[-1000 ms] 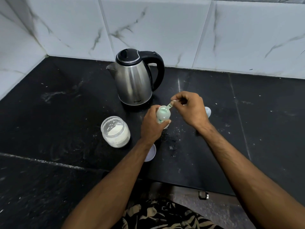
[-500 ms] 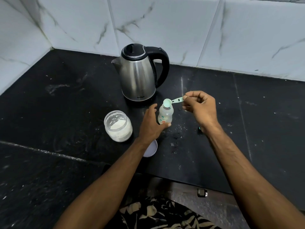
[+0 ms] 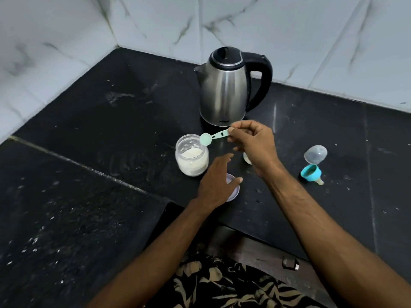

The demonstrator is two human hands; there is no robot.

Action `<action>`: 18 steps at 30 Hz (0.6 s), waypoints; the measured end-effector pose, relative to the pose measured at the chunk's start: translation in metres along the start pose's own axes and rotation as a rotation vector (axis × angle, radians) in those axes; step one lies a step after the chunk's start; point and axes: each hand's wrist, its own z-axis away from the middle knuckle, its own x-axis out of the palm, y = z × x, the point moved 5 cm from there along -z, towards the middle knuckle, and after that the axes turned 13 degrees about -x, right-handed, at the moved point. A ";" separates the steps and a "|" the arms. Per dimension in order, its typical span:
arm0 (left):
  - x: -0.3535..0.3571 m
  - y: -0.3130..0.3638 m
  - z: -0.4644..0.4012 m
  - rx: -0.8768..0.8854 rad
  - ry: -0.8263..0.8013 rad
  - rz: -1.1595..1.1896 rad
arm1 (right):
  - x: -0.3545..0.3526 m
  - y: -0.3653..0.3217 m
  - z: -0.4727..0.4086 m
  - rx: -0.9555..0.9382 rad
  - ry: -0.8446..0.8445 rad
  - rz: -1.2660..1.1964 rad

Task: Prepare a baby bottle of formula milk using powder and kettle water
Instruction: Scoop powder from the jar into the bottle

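Black speckled stone counter (image 3: 89, 152); round glass powder jar (image 3: 192, 158), steel kettle (image 3: 224, 94). Right hand (image 3: 253, 145) pinching green plastic scoop (image 3: 211, 137) over jar; left hand (image 3: 216, 181) loosely open, empty

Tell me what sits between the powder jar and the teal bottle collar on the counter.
In the head view, the right hand hides most of the baby bottle there; the jar stands left, the collar right.

black countertop (image 3: 111, 134), marble wall tiles (image 3: 289, 30)

right hand (image 3: 253, 145) pinched shut, left hand (image 3: 216, 182) hovering with fingers seemingly loose and apart.
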 end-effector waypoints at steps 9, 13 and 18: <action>-0.010 -0.007 0.002 -0.063 -0.006 -0.092 | 0.058 0.014 -0.004 -0.205 -0.162 0.366; -0.009 -0.010 0.002 -0.106 -0.034 -0.109 | 0.070 0.018 0.001 -0.290 -0.202 0.492; -0.005 -0.015 0.000 -0.155 -0.068 -0.125 | 0.075 0.021 0.002 -0.355 -0.294 0.586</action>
